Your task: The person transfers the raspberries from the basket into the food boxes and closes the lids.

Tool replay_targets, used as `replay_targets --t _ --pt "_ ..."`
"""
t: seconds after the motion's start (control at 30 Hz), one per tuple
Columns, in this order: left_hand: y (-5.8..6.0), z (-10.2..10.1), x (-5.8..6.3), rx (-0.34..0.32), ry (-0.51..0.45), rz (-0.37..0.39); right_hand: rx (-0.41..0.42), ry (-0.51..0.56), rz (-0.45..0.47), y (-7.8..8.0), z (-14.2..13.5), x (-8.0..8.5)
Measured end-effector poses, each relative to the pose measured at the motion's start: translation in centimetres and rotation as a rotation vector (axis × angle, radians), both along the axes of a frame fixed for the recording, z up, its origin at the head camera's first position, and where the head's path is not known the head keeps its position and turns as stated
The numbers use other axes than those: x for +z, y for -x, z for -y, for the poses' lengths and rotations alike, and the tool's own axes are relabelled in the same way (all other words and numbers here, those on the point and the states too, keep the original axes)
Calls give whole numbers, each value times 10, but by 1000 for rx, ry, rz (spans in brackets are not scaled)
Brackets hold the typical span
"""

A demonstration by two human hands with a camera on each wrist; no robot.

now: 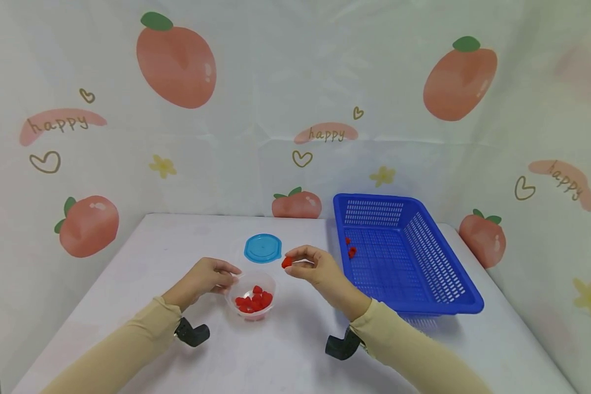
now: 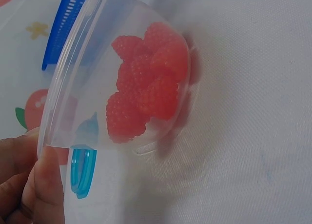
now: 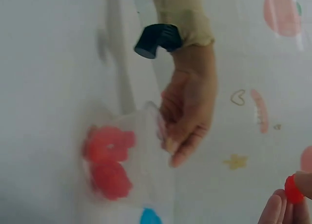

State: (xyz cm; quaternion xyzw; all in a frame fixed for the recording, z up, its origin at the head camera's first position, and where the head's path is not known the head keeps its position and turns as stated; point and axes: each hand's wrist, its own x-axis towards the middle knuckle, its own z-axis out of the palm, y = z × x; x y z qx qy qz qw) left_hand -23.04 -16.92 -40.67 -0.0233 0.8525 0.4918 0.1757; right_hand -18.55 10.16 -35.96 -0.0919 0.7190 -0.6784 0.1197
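My left hand pinches the rim of a clear plastic bowl between thumb and fingers. Several raspberries are heaped at the bottom of the bowl, which rests on the white table. Up and to the right of the bowl, my right hand pinches a single raspberry between its thumb and fingertips. That same raspberry shows at the lower right edge of the right wrist view. A blue lid lies flat on the table just behind the bowl.
On the right stands a large blue plastic basket with slotted walls. A few red raspberries lie against its left inner side. Behind the white table hangs a cloth printed with fruit and hearts.
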Motion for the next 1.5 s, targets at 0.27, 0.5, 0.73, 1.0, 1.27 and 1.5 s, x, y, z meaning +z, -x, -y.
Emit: replay_targets --t 0.27,0.5,0.73,1.0,1.27,1.5 --pt "0 1 -1 -4 -6 -4 2 -48 47 -1 14 -29" --pt "0 1 0 -8 -11 -5 15 -77 57 3 21 -45" --pt "0 1 1 -10 -23 -3 28 -100 51 7 25 -53" --pt "1 2 -1 -13 -24 -5 19 -148 64 7 28 -55" --pt "1 2 -1 -16 -19 -6 17 -140 67 7 30 -55" --pt "0 1 0 -13 -23 -3 14 -142 76 7 30 -54"
